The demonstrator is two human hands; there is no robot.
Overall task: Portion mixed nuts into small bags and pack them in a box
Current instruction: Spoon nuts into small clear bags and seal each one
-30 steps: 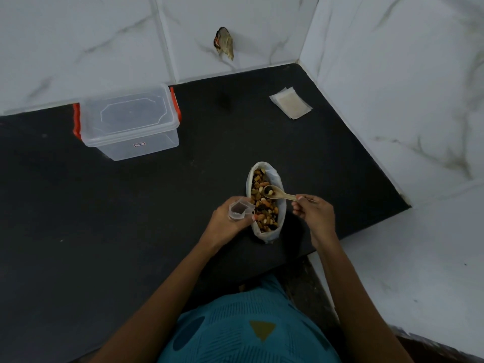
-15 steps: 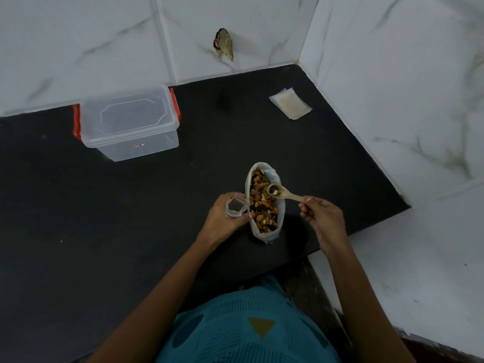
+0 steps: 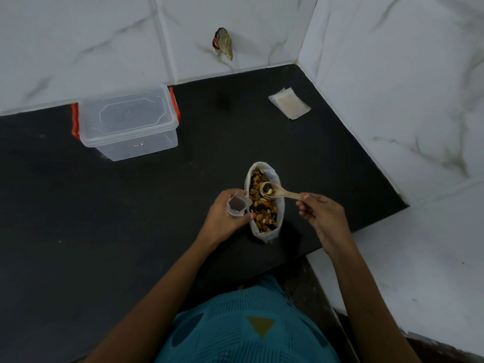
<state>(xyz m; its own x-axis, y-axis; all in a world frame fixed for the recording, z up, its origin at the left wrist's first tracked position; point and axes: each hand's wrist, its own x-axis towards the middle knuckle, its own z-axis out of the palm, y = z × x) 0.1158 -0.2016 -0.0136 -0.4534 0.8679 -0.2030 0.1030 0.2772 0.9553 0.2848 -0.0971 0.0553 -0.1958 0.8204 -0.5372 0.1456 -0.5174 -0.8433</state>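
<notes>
Head view: the left hand [image 3: 222, 218] grips a small bag [image 3: 237, 204], its mouth held open, just beside the pouch of mixed nuts [image 3: 262, 205] at the pouch's nine o'clock. The right hand [image 3: 322, 216] pinches the wooden spoon [image 3: 281, 193] by its handle end. The bowl is loaded and hovers over the pouch's far half.

The step looks like carrying this scoop into the small bag. It goes best if the spoon stays level while crossing toward nine o'clock. The bag mouth should sit close against the pouch rim so that strays fall back in, and the spoon should tip only once its bowl is over the opening.

The lidded box [image 3: 128, 121] waits at ten o'clock on the counter [image 3: 131, 244], and spare bags [image 3: 289, 103] lie at one o'clock.
</notes>
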